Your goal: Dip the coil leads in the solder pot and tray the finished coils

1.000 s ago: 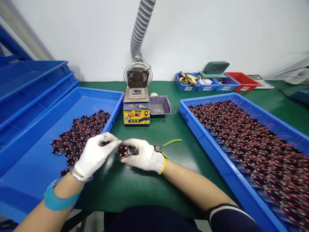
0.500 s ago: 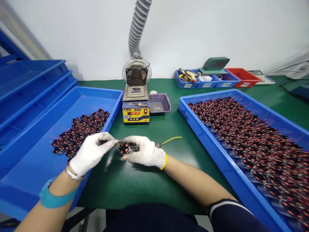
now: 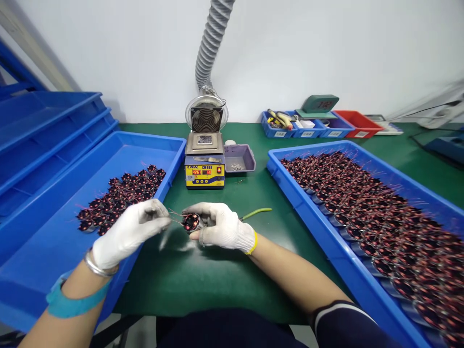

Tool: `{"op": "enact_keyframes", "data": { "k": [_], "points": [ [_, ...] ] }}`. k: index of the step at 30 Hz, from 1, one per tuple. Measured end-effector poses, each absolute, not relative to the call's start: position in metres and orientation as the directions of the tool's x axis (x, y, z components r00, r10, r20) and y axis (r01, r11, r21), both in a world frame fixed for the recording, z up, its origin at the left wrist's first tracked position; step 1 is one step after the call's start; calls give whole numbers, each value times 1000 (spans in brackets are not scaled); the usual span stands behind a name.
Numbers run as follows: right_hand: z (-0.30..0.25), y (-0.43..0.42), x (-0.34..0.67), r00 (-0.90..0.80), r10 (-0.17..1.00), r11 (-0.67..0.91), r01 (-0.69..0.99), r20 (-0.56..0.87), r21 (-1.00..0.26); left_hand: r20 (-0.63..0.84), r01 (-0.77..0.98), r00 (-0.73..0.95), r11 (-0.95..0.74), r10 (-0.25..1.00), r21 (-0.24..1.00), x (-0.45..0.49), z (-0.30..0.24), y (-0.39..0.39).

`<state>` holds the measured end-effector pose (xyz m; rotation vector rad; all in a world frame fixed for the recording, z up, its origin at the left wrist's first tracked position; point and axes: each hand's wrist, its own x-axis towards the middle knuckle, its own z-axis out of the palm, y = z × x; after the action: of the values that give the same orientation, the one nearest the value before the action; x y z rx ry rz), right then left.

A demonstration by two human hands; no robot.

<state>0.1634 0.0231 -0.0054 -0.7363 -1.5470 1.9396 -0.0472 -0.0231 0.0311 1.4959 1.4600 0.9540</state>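
Note:
My right hand (image 3: pixel 226 228), in a white knit glove with a yellow cuff, is closed around a wound motor stator (image 3: pixel 191 222). Red-copper windings on a black top face left, and its grey metal side is partly covered by my fingers. Thin reddish lead wires (image 3: pixel 176 214) stick out from it towards my left hand (image 3: pixel 136 227). That hand, also white-gloved, has thumb and fingers drawn into a pinch at the wire ends; the exact contact is partly hidden. Cutters with a green handle (image 3: pixel 256 212) lie on the table just behind my right hand.
A yellow-fronted solder pot (image 3: pixel 205 176) stands behind my hands under a grey hose (image 3: pixel 213 43), beside a small purple tray (image 3: pixel 250 157). Blue trays of stators flank me, left (image 3: pixel 43 232) and right (image 3: pixel 308 198). Small bins (image 3: pixel 308 131) line the back; stacked trays (image 3: pixel 54 125) stand far left.
My left hand has drawn slightly left, away from the stator, and the lead wires now show stretched between the hands. My right hand has shifted a little right, still holding the stator.

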Motion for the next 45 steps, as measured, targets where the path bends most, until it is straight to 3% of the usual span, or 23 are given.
{"op": "enact_keyframes", "data": {
  "k": [2, 6, 8, 10, 12, 14, 15, 18, 21, 24, 26, 29, 31, 33, 35, 38, 45],
  "points": [
    [-3, 21, 163, -708, 698, -212, -59, -109, -975, -36, 339, 19, 28, 999, 940, -41, 33, -25],
    [-1, 20, 163, -711, 689, -220, -20, -141, -975, 129, -117, -324, -174, 937, 978, -42, 36, -25],
    [-1, 22, 164, -708, 694, -197, -13, -130, -980, 115, -218, -383, -211, 917, 953, -45, 36, -24],
    [-1, 26, 165, -696, 709, -169, -14, -112, -985, 82, -99, -218, -105, 973, 990, -43, 34, -25],
    [-2, 28, 165, -689, 718, -168, -31, -101, -985, 6, 154, 8, -8, 1000, 988, -37, 33, -28],
    [-4, 29, 165, -692, 716, -183, -52, -97, -982, -33, 306, 82, 6, 996, 952, -30, 33, -31],
    [-5, 28, 165, -693, 714, -193, -56, -101, -980, -24, 296, 62, 5, 998, 955, -27, 33, -32],
    [-7, 24, 165, -692, 709, -226, -40, -136, -973, 75, 27, -153, -71, 985, 997, -26, 36, -34],
    [-6, 24, 166, -681, 719, -233, -46, -140, -971, 87, -289, -413, -221, 907, 931, -30, 40, -33],
    [2, 35, 169, -651, 757, -122, -55, -57, -991, 22, -371, -510, -243, 860, 896, -29, 38, -29],
    [12, 52, 173, -620, 784, 17, 5, 10, -1000, 11, -260, -439, -139, 898, 955, -22, 31, -28],
    [38, 92, 178, -566, 816, 239, 149, 116, -959, -43, 213, -100, 63, 994, 975, -6, 16, -29],
    [60, 127, 177, -516, 841, 350, 286, 165, -892, -135, 562, 120, 45, 984, 826, 4, 6, -32],
    [81, 162, 171, -449, 873, 420, 497, 190, -759, -235, 764, 287, -74, 929, 641, 10, -1, -36],
    [97, 194, 160, -382, 895, 443, 704, 229, -555, -342, 837, 397, -184, 852, 515, 12, -5, -39],
    [106, 227, 140, -349, 901, 421, 845, 256, -329, -417, 859, 419, -203, 806, 470, 9, -6, -39],
    [94, 246, 109, -237, 965, 257, 938, 110, -234, -428, 862, 392, -161, 814, 481, 1, -6, -31]
  ]
}}
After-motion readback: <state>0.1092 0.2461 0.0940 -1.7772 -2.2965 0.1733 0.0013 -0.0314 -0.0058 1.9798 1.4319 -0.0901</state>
